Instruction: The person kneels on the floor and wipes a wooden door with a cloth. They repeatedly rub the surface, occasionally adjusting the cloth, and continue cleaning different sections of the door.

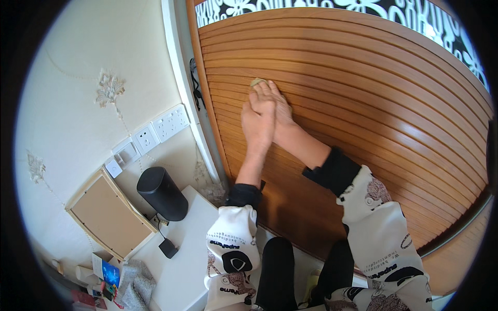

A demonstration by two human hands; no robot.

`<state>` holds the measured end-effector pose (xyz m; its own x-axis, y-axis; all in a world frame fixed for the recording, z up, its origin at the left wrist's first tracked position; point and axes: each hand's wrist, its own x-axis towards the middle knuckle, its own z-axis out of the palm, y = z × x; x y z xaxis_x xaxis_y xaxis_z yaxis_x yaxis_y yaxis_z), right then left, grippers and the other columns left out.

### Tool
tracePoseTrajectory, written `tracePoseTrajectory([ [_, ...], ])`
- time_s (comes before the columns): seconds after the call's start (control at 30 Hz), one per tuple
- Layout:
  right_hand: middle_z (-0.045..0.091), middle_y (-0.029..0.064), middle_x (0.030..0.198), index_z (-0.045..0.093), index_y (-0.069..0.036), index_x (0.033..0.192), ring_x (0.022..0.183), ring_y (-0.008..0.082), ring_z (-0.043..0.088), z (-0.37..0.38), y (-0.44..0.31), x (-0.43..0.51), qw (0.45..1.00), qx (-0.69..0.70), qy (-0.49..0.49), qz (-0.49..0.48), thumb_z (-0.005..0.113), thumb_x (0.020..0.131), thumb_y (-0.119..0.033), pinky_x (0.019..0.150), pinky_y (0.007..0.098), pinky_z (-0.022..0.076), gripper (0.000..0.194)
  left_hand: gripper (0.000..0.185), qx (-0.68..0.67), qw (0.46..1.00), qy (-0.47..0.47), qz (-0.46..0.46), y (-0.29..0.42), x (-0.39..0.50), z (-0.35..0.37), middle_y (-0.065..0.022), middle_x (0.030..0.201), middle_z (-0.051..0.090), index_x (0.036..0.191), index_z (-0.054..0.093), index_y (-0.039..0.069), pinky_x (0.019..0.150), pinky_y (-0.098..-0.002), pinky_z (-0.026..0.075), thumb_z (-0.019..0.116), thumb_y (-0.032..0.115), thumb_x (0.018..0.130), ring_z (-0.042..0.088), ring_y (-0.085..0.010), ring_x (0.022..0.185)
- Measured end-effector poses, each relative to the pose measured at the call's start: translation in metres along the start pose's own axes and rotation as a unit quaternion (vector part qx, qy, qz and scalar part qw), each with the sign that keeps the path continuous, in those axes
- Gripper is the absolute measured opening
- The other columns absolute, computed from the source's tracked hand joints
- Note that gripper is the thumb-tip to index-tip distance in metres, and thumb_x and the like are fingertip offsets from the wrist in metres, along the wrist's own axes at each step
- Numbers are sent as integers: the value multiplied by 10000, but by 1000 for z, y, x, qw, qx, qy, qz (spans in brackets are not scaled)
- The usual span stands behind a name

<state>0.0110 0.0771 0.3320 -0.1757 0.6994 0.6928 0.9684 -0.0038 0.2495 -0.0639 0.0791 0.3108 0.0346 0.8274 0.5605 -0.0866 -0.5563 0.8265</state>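
Observation:
Against a brown slatted wooden panel (342, 77), my two hands lie one over the other. My right hand (283, 110) reaches in from the right, its fingers extended and pressed to the slats. Under the fingertips a small edge of a yellowish-tan cloth or pad (257, 81) shows; the rest is hidden. My left hand (258, 122) overlaps the right from the left side, touching its back and fingers. The left fingers are partly covered, so their grip is unclear.
Left of the panel, a white nightstand (190, 221) holds a black cylindrical speaker (161, 194), a black power adapter (168, 248), a picture frame seen from behind (111, 214) and a grey cloth (136, 283). Wall sockets (146, 139) sit above. Black-and-white patterned wall (389, 13) tops the panel.

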Motion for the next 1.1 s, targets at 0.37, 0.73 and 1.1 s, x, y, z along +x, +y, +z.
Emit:
tracePoseTrajectory([
  [0.37, 530, 198, 1425, 529, 15, 1326, 1417, 336, 406, -130, 78, -194, 989, 30, 104, 103, 541, 947, -225, 1219, 485, 215, 449, 615, 40, 982, -103, 155, 92, -180, 100, -288, 1123, 537, 1247, 479, -119, 920, -453, 465, 726, 262, 833, 556, -413, 1052],
  [0.73, 608, 199, 1340, 566, 52, 1314, 1250, 361, 583, -209, 96, -350, 879, 249, 308, 268, 472, 643, 137, 1140, 473, 384, 683, 579, -233, 895, -378, 32, 115, -282, 94, -108, 1200, 537, 1452, 436, 28, 827, -282, 539, 654, 56, 917, 587, -165, 1013],
  [1.1, 389, 193, 1556, 411, -75, 1496, 1432, 410, 366, -194, 62, -432, 105, 885, 434, 131, 508, 933, -588, 1168, 598, 310, 768, 379, -263, 873, -403, -79, 102, -299, 74, -80, 1166, 532, 1350, 544, 0, 808, -264, 544, 606, 40, 978, 586, -129, 976],
])
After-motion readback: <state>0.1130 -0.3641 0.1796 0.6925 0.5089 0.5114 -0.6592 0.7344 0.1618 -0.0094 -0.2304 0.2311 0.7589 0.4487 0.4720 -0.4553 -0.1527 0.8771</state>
